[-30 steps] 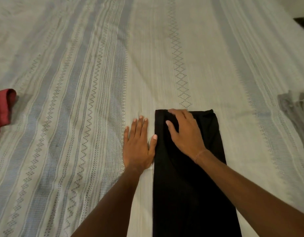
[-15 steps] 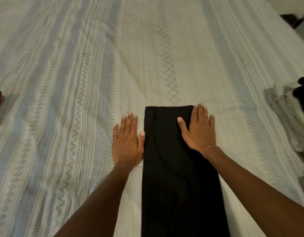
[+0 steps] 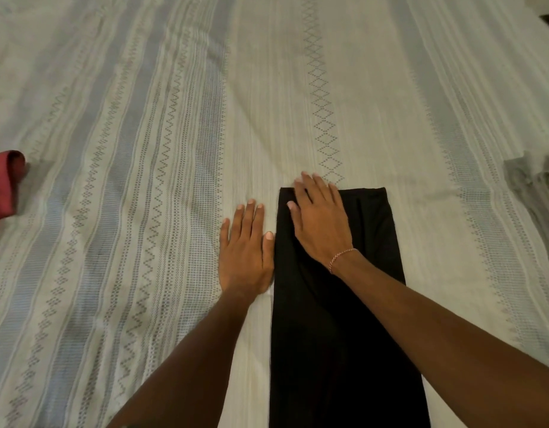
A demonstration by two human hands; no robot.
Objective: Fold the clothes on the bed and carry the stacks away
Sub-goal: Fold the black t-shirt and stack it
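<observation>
A black garment [image 3: 344, 319], folded into a long narrow strip, lies flat on the bed [image 3: 174, 118] and runs from the near edge of the view up to a straight far end. A red piece of clothing [image 3: 3, 183] lies bunched at the far left, and grey clothes [image 3: 536, 193] lie rumpled at the far right, both well apart from it.

Left hand [image 3: 246, 251] lies flat, palm down, fingers straight and close together, thumb out to the right. Right hand [image 3: 321, 222] is flat too, angled toward the left, fingers spread, a thin chain at the wrist. Both forearms reach forward, converging.
</observation>
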